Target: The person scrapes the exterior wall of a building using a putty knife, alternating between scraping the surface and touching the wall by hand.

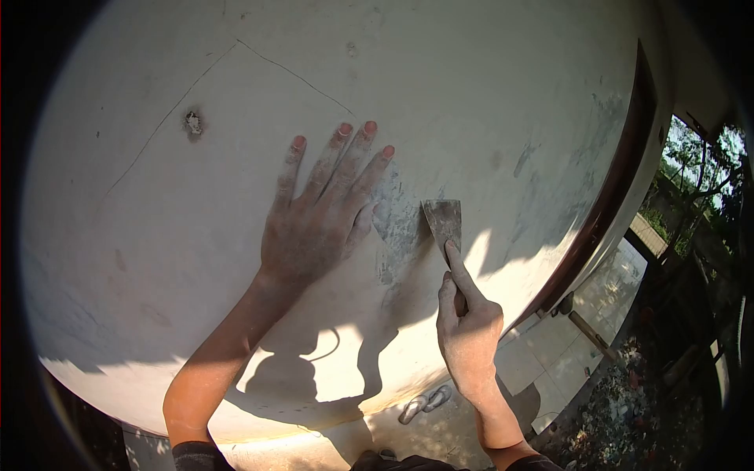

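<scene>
So the rough gray patch (399, 224) on the wall (487, 94) sits between the 2 hands, just left of the putty knife (444, 221). The knife's long axis runs up the wall, wide edge on top, leaning a bit left. Right hand (471, 337) has its grip clamped around it, index finger stretched up along it; can't tell if the edge actually touches the wall. Left hand (314, 224) is nearer the patch, grip open, fingers apart, looks palm-flat on the wall.

The scraper (443, 219) points up the scuffed wall (471, 133).
</scene>
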Demonstrator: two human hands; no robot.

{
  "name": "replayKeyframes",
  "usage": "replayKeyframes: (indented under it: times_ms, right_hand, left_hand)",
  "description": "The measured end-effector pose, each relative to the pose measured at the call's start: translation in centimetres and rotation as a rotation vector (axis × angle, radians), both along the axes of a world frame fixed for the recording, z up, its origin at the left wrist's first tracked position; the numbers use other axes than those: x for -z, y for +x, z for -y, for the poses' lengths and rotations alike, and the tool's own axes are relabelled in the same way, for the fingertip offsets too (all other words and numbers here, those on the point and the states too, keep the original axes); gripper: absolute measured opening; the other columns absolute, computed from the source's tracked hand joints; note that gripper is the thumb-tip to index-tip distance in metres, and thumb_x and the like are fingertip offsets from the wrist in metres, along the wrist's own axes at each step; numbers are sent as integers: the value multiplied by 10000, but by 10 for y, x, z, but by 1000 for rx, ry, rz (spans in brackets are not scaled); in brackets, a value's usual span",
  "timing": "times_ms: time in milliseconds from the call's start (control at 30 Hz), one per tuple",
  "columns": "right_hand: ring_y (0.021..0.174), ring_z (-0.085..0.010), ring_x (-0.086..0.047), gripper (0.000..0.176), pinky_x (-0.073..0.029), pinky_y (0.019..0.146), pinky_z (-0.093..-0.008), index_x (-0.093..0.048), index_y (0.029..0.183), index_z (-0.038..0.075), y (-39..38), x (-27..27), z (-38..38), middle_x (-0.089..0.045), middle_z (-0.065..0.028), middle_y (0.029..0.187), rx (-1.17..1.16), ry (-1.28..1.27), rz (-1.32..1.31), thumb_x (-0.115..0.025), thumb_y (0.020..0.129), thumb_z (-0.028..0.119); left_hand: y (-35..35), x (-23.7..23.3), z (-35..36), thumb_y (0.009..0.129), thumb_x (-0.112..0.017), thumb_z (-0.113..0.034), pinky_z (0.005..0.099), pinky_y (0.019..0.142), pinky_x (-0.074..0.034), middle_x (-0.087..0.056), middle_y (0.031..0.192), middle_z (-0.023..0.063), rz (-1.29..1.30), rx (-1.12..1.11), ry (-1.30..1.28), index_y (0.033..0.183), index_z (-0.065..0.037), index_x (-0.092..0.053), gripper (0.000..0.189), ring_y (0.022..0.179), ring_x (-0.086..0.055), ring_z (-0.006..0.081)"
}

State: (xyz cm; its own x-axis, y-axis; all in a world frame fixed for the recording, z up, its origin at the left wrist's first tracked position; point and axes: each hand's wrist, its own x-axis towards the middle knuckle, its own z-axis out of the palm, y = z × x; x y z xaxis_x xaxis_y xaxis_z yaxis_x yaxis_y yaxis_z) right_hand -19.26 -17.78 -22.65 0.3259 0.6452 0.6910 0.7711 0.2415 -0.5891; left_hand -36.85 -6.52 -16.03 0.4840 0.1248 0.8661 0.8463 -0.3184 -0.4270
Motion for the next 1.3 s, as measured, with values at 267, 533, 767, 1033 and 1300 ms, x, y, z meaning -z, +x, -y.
replayKeyframes:
  times_ms: [267,533,767,1033,1300]
  right_hand:
    - [440,-74,-335,442,-335,454,-241,-566,1372,152,-2,11,2,-329,-19,489,-23,-45,-41,-567,937,76]
    - [492,-48,-271,403,-288,454,-224,-601,1334,141,-13,8,5,-255,5,530,-1,-60,-82,-576,937,73]
    - [369,-140,-420,467,-397,424,-312,-575,1366,151,-5,-15,-1,-431,-80,431,19,27,-28,-583,905,78]
    - [450,-53,-329,432,-353,457,-257,-599,1344,152,-6,-2,17,-328,-21,464,-64,-118,-206,-555,920,84]
    - [418,-83,-331,430,-375,442,-279,-597,1347,158,-2,19,-2,-349,-36,446,-50,-9,-127,-560,922,99]
  left_hand:
    - [-1,1,2,839,-627,-328,498,1213,-145,-331,1566,8,-28,-5,-21,1482,-268,-400,684,1448,-291,192]
    - [-1,0,5,859,-619,-356,481,1217,-177,-340,1559,-17,-30,-62,-10,1477,-287,-399,660,1440,-298,162]
    - [-2,0,2,866,-613,-320,499,1211,-140,-343,1562,18,-53,-34,-3,1477,-246,-413,647,1453,-287,204]
    - [0,1,3,877,-590,-319,496,1210,-140,-342,1563,26,-47,-63,9,1477,-245,-416,630,1453,-287,209]
    - [-1,1,0,886,-575,-315,495,1215,-127,-341,1562,30,-56,-71,32,1481,-244,-410,622,1453,-284,214]
